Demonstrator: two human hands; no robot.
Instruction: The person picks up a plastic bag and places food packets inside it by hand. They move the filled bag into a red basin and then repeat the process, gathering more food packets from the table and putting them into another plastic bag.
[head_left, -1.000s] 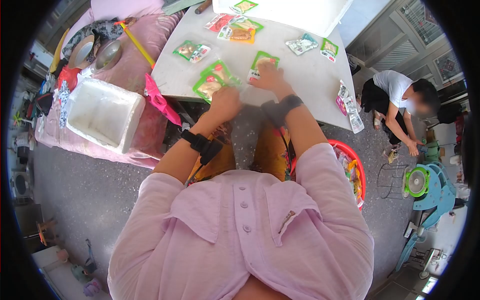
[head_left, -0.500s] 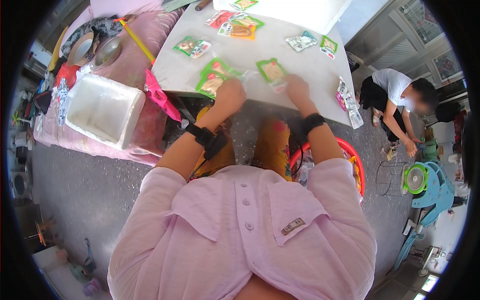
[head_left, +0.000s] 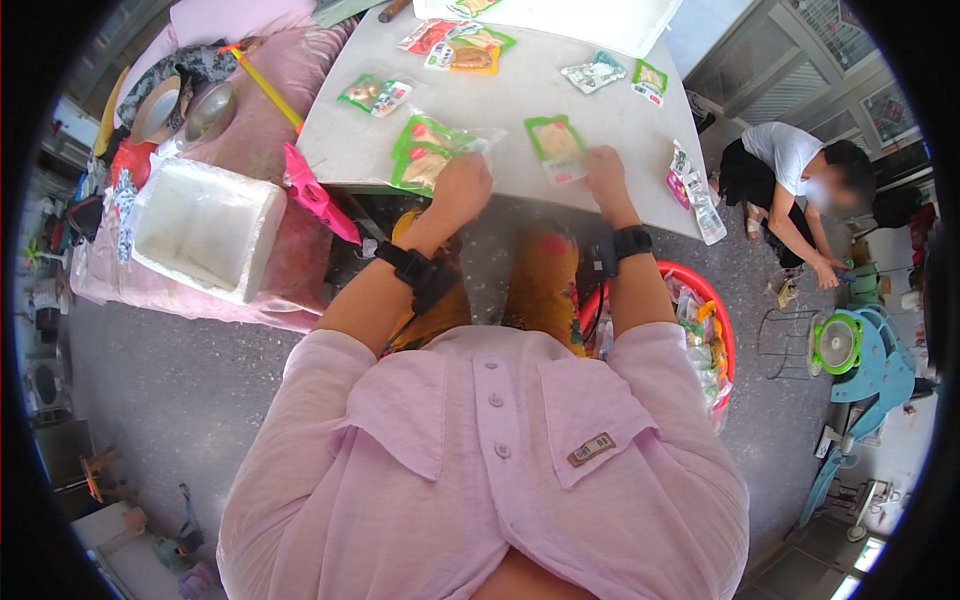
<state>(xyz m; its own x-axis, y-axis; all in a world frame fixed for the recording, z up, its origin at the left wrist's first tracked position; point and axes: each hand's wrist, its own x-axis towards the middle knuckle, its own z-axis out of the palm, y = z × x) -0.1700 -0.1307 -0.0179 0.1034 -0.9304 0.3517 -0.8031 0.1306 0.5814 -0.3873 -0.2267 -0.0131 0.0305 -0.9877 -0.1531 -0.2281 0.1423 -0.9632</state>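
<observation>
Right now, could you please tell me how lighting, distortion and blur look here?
Head view: the wide lens curves the scene within dark edges; the white box looks nearly washed out; the packet by the right hand looks slightly soft.

a speckled grey floor (head_left: 180,400) spreads beneath a white table (head_left: 495,95) and pink-draped furniture (head_left: 262,142). grey panelled doors (head_left: 765,62) stand at upper right. at lower right, bright light (head_left: 869,553) shows near a pale wall (head_left: 906,440).
</observation>
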